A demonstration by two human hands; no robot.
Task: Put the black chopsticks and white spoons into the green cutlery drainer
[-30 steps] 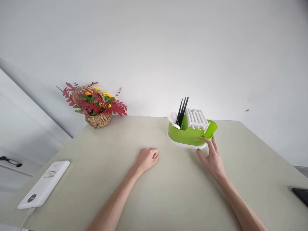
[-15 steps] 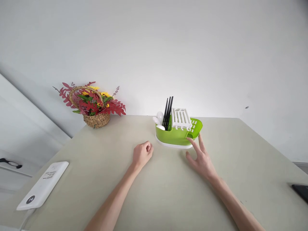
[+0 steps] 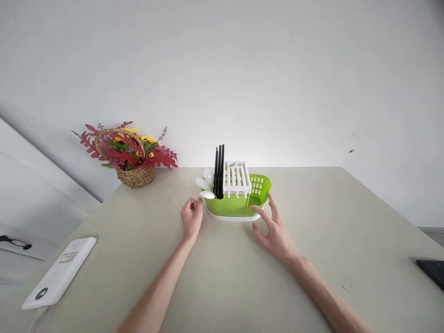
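Note:
A green plastic utensil holder (image 3: 227, 209) on a white base stands upright on the table. White spoons (image 3: 203, 184) and black chopsticks (image 3: 218, 173) rise from its left part, and a white slotted rack (image 3: 237, 178) tops the middle. My right hand (image 3: 275, 233) is at the holder's right end, its fingers spread: one fingertip meets the front rim and another the outer right side. Closed into a fist, my left hand (image 3: 192, 217) rests beside the holder's left end, with nothing seen in it. Whether it touches the holder, I cannot tell.
At the back left is a wicker basket (image 3: 137, 177) of red leaves and yellow flowers. A white power strip-like device (image 3: 60, 273) with a cord lies at the left edge, a dark flat object (image 3: 432, 273) at the right edge. The wall (image 3: 263, 83) rises behind the table.
The utensil holder has slid left and slightly nearer, my right hand moving along with it. My left hand has shifted left, still in a fist. The view has shifted slightly.

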